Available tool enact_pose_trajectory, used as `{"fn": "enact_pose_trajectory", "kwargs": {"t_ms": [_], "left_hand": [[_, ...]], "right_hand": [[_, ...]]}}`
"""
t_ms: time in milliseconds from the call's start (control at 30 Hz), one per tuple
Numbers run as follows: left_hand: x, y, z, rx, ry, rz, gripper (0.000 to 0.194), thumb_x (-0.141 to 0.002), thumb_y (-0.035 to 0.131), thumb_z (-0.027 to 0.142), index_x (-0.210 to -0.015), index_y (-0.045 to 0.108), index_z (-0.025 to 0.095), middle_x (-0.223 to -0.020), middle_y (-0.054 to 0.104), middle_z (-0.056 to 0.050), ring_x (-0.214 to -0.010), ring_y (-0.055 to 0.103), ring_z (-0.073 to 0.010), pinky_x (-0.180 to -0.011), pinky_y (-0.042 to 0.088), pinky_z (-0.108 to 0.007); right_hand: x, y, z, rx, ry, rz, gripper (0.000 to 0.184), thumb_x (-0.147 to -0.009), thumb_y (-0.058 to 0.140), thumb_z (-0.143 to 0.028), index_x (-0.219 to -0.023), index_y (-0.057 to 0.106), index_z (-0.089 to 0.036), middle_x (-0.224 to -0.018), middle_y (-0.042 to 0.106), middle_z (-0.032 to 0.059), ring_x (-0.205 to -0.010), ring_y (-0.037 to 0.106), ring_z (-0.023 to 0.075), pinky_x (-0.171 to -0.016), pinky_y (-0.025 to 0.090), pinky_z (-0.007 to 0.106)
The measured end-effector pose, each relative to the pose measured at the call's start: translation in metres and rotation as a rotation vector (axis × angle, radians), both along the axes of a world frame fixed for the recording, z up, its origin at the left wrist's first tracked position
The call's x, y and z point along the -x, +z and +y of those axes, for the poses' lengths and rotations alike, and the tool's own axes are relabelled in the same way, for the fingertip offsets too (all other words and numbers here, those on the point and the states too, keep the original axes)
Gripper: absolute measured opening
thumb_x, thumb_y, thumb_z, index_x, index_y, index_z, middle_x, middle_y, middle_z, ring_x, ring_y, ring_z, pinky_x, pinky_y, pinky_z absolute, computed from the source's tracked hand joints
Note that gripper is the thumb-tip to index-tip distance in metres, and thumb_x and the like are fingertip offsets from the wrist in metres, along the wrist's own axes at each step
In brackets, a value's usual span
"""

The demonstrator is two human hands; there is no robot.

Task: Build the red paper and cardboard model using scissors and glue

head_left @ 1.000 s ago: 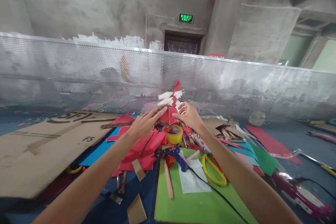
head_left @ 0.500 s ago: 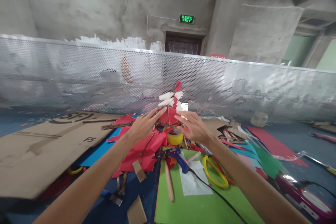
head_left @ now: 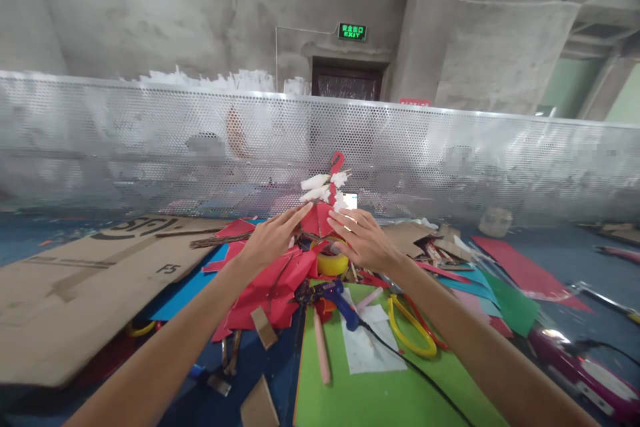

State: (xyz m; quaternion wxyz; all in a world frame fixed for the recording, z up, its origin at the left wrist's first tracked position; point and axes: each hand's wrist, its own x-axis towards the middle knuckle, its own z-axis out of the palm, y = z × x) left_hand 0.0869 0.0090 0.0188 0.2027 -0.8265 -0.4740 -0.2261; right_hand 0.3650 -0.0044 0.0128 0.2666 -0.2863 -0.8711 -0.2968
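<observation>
A red paper craft stands upright in the middle, with a looped red strip on top and white paper pieces sticking out. My left hand is at its left side, fingers stretched out and their tips by the red paper. On the other side my right hand has its fingers extended and slightly apart, the tips at the red edge. Firm contact is hard to make out. Just below the craft sits a yellow roll of tape. A blue glue gun lies nearer to me.
Large cardboard covers the left. Crumpled red paper lies by my left arm. A green board holds a white sheet, a pink stick and yellow-handled scissors. A metal mesh screen stands behind.
My right hand has shifted slightly left, closer over the red craft. My left hand stays nearly in place. The whole view has moved a little.
</observation>
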Motion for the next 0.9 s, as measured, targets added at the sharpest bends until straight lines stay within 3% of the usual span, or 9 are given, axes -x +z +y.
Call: {"fn": "enact_pose_trajectory", "kwargs": {"t_ms": [333,667,900], "left_hand": [[0.001,-0.003,0.004,-0.029,-0.028,-0.021,0.075,-0.097,0.047,0.016,-0.164,0.022,0.038,-0.163,0.043,-0.002,-0.121,0.068,-0.0265,-0.082,0.061,-0.033],[0.005,-0.007,0.008,-0.033,-0.037,-0.007,0.076,-0.096,0.044,0.013,-0.165,0.018,0.036,-0.162,0.045,-0.003,-0.123,0.066,-0.0254,-0.088,0.060,-0.034],[0.007,-0.011,0.012,-0.049,-0.113,0.001,0.080,-0.096,0.044,0.009,-0.165,0.014,0.037,-0.161,0.046,-0.002,-0.131,0.061,-0.0230,-0.098,0.056,-0.035]], "right_hand": [[-0.001,0.001,0.008,-0.116,0.023,-0.015,0.049,-0.106,0.047,-0.033,-0.153,0.048,-0.017,-0.158,0.050,0.0100,-0.143,0.045,0.0277,-0.118,0.036,0.049],[0.004,-0.011,0.003,-0.098,0.013,-0.094,0.057,-0.107,0.044,-0.032,-0.160,0.035,-0.017,-0.164,0.041,0.0082,-0.152,0.034,0.0270,-0.124,0.028,0.052],[-0.002,0.002,0.014,-0.111,0.050,-0.155,0.062,-0.107,0.044,-0.041,-0.163,0.028,-0.022,-0.166,0.035,0.0058,-0.157,0.024,0.0284,-0.127,0.020,0.056]]}}
